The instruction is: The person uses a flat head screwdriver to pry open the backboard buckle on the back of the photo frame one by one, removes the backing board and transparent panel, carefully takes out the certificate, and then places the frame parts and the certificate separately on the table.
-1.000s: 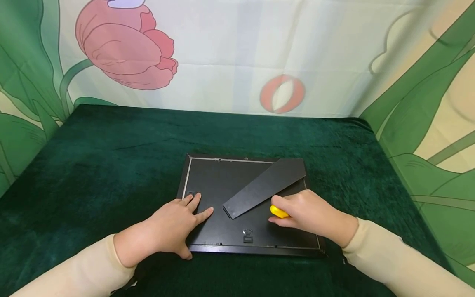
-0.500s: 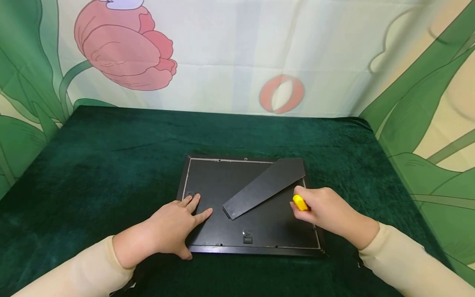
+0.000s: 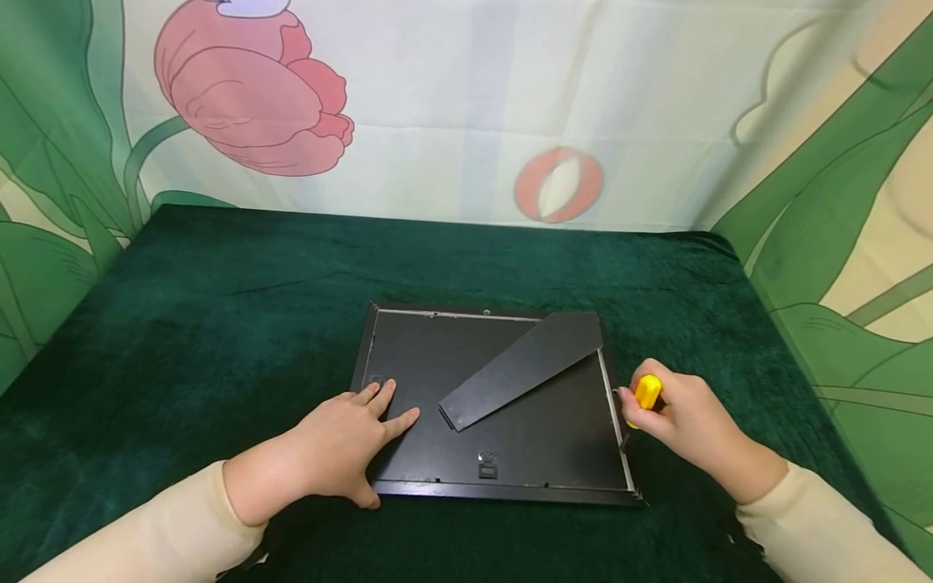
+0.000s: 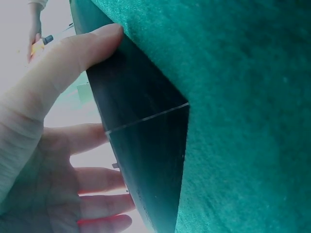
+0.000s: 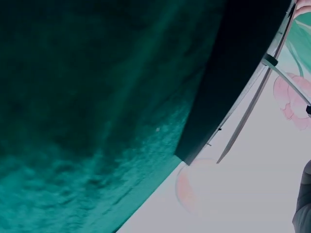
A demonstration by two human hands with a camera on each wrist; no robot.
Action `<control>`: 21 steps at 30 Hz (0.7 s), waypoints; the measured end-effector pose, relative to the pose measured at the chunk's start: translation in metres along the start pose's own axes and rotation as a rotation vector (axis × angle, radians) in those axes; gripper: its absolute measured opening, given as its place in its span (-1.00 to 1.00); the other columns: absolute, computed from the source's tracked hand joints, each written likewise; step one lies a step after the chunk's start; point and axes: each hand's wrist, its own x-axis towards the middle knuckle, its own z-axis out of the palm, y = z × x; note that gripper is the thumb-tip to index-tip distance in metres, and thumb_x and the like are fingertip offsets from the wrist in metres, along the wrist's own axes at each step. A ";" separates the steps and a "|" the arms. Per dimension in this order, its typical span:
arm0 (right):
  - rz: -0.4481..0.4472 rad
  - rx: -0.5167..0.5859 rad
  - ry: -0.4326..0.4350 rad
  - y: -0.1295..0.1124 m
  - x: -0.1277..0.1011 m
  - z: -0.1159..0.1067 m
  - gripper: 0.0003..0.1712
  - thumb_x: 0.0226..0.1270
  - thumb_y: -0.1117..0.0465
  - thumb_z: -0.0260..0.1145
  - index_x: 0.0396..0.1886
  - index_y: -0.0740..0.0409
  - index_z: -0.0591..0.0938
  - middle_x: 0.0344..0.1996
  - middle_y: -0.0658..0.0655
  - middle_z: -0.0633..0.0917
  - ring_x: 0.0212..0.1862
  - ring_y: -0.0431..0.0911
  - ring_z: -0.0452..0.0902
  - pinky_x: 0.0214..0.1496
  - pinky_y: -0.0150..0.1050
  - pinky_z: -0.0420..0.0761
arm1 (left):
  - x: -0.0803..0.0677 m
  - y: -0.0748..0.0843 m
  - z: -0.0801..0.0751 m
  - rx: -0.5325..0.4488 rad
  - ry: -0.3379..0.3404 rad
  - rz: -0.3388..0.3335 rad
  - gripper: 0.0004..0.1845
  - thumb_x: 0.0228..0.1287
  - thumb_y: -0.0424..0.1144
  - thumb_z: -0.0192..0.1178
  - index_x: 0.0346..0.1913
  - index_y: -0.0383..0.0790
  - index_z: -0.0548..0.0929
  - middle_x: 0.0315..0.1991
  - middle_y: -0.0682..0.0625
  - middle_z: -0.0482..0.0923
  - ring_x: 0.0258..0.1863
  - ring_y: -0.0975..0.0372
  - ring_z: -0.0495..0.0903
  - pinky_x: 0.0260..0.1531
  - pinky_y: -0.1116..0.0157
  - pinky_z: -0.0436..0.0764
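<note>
A black picture frame [image 3: 503, 453] lies face down on the green velvet table [image 3: 219, 300], its easel stand [image 3: 521, 368] folded out across the backing. My left hand [image 3: 350, 437] rests flat on the frame's near-left part, fingers straight; the left wrist view shows its thumb [image 4: 73, 48] against the frame's edge [image 4: 146, 160]. My right hand [image 3: 681, 413] grips a yellow-handled tool [image 3: 645, 393] at the frame's right edge, the tip by the rim. In the right wrist view only the frame's corner [image 5: 228, 87] and cloth show.
A floral cloth backdrop [image 3: 466, 113] with a pink tulip rises behind and beside the table. A small hanger clip [image 3: 487, 465] sits on the backing near the front edge. Green cloth spreads left, right and behind the frame.
My right hand carried the yellow tool from the middle of the backing rightward to the frame's right edge. The left hand stayed in place.
</note>
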 end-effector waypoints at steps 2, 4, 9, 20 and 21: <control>0.015 0.006 0.016 0.001 -0.001 -0.001 -0.82 0.10 0.10 0.08 -0.58 0.07 0.36 -0.73 -0.19 0.32 -0.73 -0.40 0.14 -0.72 -0.59 0.18 | 0.000 0.000 0.000 -0.001 -0.001 0.000 0.02 -0.46 0.27 0.29 0.22 -0.06 0.23 0.17 -0.31 0.11 0.12 -0.10 0.15 0.00 0.08 0.25; 0.030 0.012 0.019 0.003 -0.002 -0.002 -0.87 0.04 0.20 0.14 -0.57 0.06 0.36 -0.72 -0.19 0.34 -0.72 -0.40 0.15 -0.72 -0.59 0.19 | 0.000 0.000 0.000 -0.001 0.000 -0.001 0.02 -0.46 0.27 0.29 0.22 -0.06 0.23 0.17 -0.31 0.11 0.11 -0.10 0.16 -0.01 0.08 0.25; 0.056 0.021 0.028 0.006 -0.006 -0.003 -0.83 -0.06 0.32 0.20 -0.57 0.07 0.36 -0.72 -0.18 0.37 -0.73 -0.40 0.17 -0.73 -0.58 0.19 | 0.001 0.000 0.001 -0.002 0.006 0.004 0.02 -0.46 0.28 0.29 0.21 -0.06 0.24 0.17 -0.31 0.11 0.11 -0.10 0.16 -0.01 0.07 0.25; 0.120 0.061 0.110 0.009 0.000 -0.006 -0.74 -0.17 0.44 0.31 -0.55 0.10 0.41 -0.68 -0.10 0.52 -0.72 -0.38 0.32 -0.70 -0.53 0.33 | 0.002 0.002 0.000 0.008 -0.002 -0.006 0.02 -0.49 0.27 0.31 0.20 -0.07 0.26 0.16 -0.31 0.14 0.10 -0.11 0.18 -0.01 0.06 0.25; 0.148 0.061 0.126 0.013 0.000 -0.005 -0.75 -0.16 0.44 0.31 -0.53 0.12 0.42 -0.66 -0.07 0.55 -0.72 -0.35 0.36 -0.70 -0.50 0.35 | 0.002 0.002 0.000 0.010 0.000 -0.007 0.02 -0.49 0.27 0.31 0.20 -0.07 0.27 0.16 -0.31 0.14 0.10 -0.11 0.18 -0.01 0.06 0.25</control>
